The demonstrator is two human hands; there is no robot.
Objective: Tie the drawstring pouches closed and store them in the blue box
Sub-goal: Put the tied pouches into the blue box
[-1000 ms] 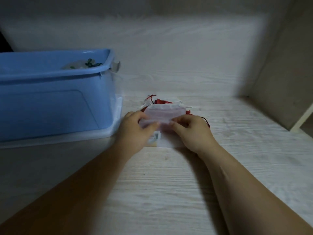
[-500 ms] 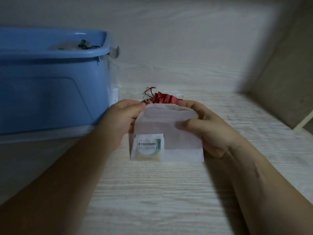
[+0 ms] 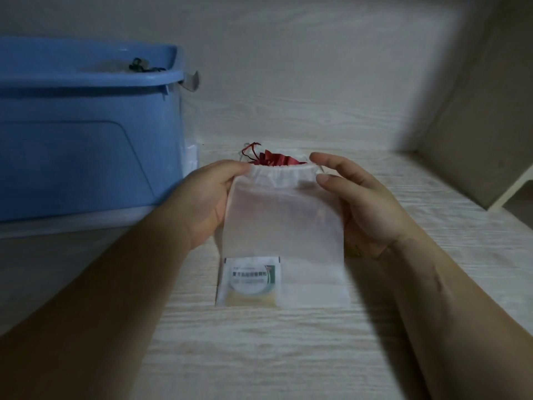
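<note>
I see my left hand (image 3: 207,200) pinching the white pouch (image 3: 284,223) top; my right hand (image 3: 360,203) is open beside it. A red pouch (image 3: 277,160) hides behind. The blue box (image 3: 86,134) is cut off; its inside is blurry.

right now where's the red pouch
In the head view, the red pouch lies centre on the table, behind the white pouch both hands hold, right of the blue box.

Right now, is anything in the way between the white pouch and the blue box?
Nothing visible. The white pouch is held by the left hand just right of the blue box, whose top is open.
</note>
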